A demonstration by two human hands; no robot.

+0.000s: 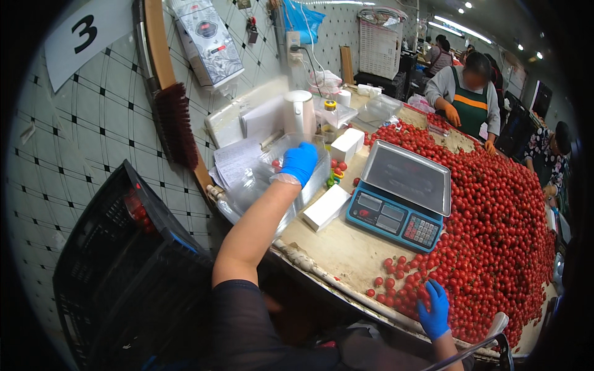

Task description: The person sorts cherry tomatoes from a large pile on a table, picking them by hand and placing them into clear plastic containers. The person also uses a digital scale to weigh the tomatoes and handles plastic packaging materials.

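Note:
My left hand point(299, 162), in a blue glove, reaches over a stack of clear plastic containers point(315, 181) left of the scale; its fingers are bent, and whether they grip a container is hidden. A few cherry tomatoes show beside it. My right hand point(434, 308), gloved in blue too, is at the near edge of a large heap of cherry tomatoes point(496, 227), with a tomato between thumb and fingers. Between the hands stands a blue digital scale point(394, 215) with a bare metal tray point(408, 174).
White boxes point(326, 207) lie left of the scale. Behind them are an electric kettle point(298, 113), papers point(241, 160) and a yellow-capped jar point(330, 113). Black crates point(125, 269) stand at the left, near a hanging brush point(176, 125). Across the heap works a person in a green apron point(473, 106).

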